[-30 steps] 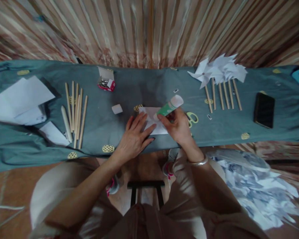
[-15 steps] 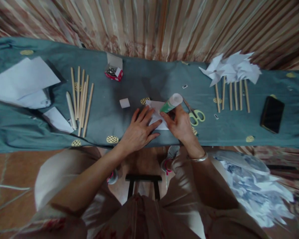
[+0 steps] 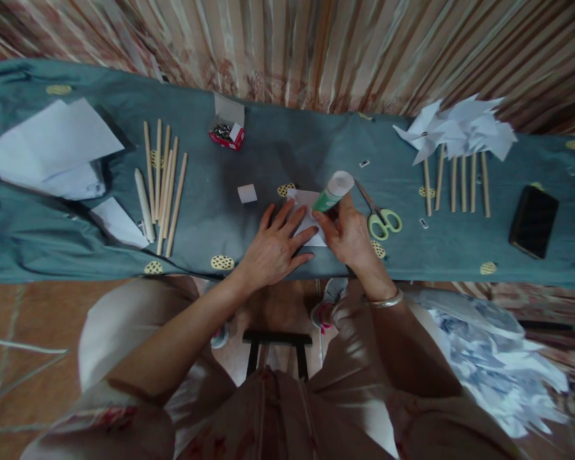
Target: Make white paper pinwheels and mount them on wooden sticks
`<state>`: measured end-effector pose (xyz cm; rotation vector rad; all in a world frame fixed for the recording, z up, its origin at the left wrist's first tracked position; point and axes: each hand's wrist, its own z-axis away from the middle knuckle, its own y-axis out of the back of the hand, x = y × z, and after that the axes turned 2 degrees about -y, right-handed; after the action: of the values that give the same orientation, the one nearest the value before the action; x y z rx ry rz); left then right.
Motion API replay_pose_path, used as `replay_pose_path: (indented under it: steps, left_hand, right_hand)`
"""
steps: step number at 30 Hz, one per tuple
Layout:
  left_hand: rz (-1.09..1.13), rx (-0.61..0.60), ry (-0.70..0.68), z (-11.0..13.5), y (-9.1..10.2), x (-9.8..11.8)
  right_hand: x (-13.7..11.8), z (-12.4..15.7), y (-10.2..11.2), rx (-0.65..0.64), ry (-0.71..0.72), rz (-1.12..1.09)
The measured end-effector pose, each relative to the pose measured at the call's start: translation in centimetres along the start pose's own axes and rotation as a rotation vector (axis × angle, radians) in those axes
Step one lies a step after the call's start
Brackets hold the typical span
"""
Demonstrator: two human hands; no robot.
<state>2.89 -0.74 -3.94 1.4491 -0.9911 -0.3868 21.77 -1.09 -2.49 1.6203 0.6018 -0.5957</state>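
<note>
My left hand lies with spread fingers on a white paper sheet, pressing it to the cloth. In my right hand is a green and white glue stick, tilted, its lower end down at the paper. The fingers hide that end, so I cannot tell whether it touches. Just right of that hand lie scissors with light green handles. A small white paper square rests to the left of the sheet.
Wooden sticks and a stack of white paper lie on the left. Behind stands a red box of metal pins. Paper pinwheels on sticks and a black phone-like object are on the right. A bag of paper sits below.
The whole view has shifted slightly, so the table's things appear a little further right. My left hand still holds the paper flat, and the glue stick stays in my right hand.
</note>
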Motion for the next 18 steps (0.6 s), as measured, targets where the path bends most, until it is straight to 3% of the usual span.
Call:
replay_pose_path:
  steps: [18]
  left_hand:
    - [0.030,-0.008,-0.020,-0.02,0.03,-0.20]
  right_hand:
    - [-0.47,0.37,-0.10,-0.050,0.049,0.002]
